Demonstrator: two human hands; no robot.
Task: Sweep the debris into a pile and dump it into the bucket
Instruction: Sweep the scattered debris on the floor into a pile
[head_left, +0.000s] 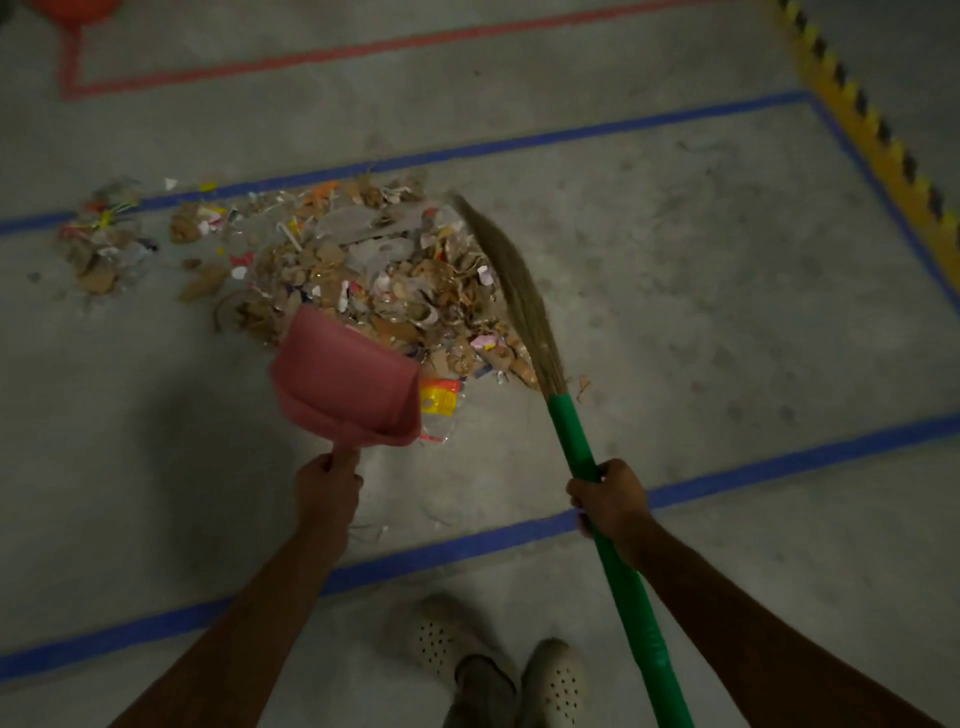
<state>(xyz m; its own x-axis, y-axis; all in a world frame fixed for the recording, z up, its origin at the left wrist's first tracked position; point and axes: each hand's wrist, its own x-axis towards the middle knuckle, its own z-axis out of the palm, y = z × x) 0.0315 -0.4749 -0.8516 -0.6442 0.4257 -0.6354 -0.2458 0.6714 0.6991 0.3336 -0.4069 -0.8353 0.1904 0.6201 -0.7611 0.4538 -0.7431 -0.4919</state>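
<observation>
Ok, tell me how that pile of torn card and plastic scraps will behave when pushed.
Probably light: the mixed scrap pile looks like thin card and plastic. Likely to scatter, not slide whole; a smaller clump lies apart.

Dustpan (345, 382) left of debris (374, 270); broom (519, 296) right.
</observation>
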